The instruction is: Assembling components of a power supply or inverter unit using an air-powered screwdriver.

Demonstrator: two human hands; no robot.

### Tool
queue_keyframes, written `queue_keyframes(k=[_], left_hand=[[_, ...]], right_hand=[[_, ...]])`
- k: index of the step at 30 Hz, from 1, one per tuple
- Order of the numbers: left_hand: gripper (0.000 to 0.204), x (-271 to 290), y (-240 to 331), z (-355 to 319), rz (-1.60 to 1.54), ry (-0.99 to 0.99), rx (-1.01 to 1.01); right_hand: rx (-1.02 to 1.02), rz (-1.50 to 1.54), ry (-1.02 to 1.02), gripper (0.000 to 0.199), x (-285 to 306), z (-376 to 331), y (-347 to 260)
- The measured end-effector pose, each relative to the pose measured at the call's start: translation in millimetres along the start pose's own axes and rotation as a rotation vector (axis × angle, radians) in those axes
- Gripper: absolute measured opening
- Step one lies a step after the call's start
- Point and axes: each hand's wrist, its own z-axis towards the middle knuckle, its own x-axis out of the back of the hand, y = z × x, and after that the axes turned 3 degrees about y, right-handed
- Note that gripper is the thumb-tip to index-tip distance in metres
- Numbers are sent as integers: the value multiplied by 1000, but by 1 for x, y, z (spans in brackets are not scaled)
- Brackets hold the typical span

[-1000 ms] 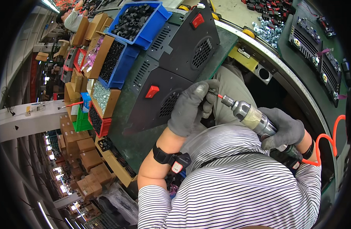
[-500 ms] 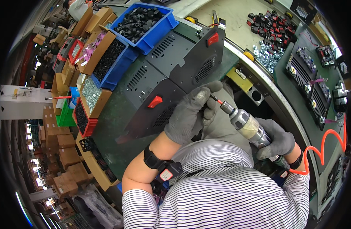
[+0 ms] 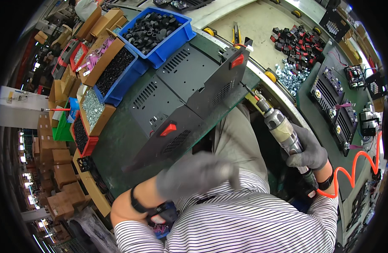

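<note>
A grey-gloved right hand, mine (image 3: 310, 147), is wrapped round a silver air screwdriver (image 3: 283, 130). Its dark bit points up and left, near the edge of the far black metal housing (image 3: 222, 82); something small and dark sits at the tip, too small to name. My left hand (image 3: 194, 173), also gloved in grey, is smeared by motion in front of my waist, below the near black metal housing (image 3: 145, 139). Its fingers cannot be made out. Each housing carries a red rocker switch (image 3: 168, 130) and slotted vents, and both rest on the dark green bench (image 3: 105, 156).
To the left stand a blue bin (image 3: 162, 55) of black caps, another blue bin (image 3: 125, 80) of black screws, and a cardboard box (image 3: 105, 118) of silver screws. Red-and-black switches (image 3: 297, 44) lie at far right. An orange coiled hose (image 3: 354, 168) trails from the screwdriver.
My left hand has left the screwdriver's tip and moved down and left toward my waist. The screwdriver in my right hand has shifted slightly up and right, its bit now bare of fingers.
</note>
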Motion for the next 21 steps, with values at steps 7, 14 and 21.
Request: queue_keyframes(k=[7, 14, 21], left_hand=[[38, 15, 79, -72, 388, 972, -363], [46, 131, 43, -15, 672, 731, 15], [46, 159, 16, 50, 776, 484, 38]], right_hand=[[-51, -61, 12, 64, 12, 19, -9], [-36, -104, 18, 70, 10, 23, -10], [-139, -55, 40, 73, 7, 20, -18]])
